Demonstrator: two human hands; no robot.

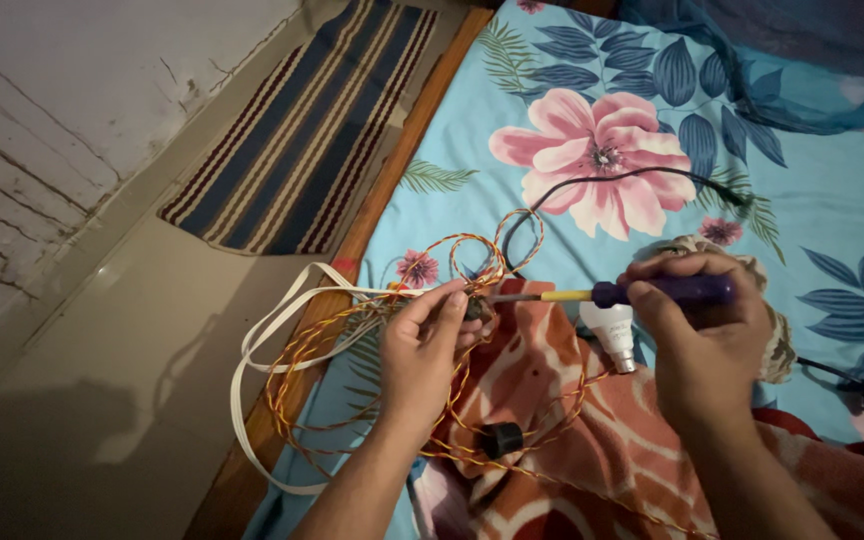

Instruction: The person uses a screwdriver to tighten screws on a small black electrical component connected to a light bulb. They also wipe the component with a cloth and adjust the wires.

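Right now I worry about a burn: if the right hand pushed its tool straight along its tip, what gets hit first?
Probably the small dark part pinched in the left hand's fingers; the right hand aims the tool there.

- Views: one, head-worn.
- Position: above the person's lap, close to both hands.
- Facing: steeply downward and forward, over a floral bedsheet.
- Frame left: floor and striped mat.
- Shared coverage: none, sole view.

Small dark part mostly hidden by left-hand fingers
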